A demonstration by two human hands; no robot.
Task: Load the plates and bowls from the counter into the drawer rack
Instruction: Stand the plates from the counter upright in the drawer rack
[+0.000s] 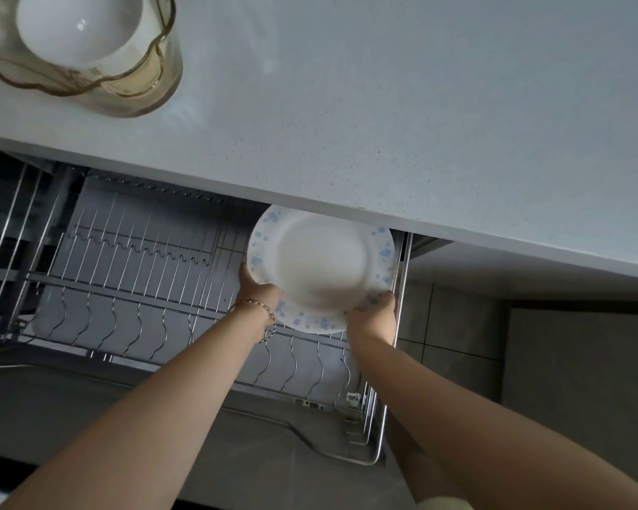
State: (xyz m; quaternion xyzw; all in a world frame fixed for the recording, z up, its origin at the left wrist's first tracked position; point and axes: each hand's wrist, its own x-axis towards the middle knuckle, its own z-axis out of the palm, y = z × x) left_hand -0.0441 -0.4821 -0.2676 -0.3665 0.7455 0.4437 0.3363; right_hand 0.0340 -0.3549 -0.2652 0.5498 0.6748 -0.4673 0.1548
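Note:
A white plate [321,266] with a blue flower pattern on its rim is held over the right end of the wire drawer rack [133,259], partly under the counter's edge. My left hand [256,288] grips its left rim, a thin bracelet on the wrist. My right hand [374,312] grips its lower right rim. A white bowl [78,27] sits inside an amber glass bowl [137,90] on the counter at the far left. The rack's wire slots to the left of the plate hold nothing.
The pale speckled counter [402,104] overhangs the open drawer. The drawer's metal front rail [310,447] curves below my arms. Tiled floor [457,325] and a dark cabinet side lie to the right.

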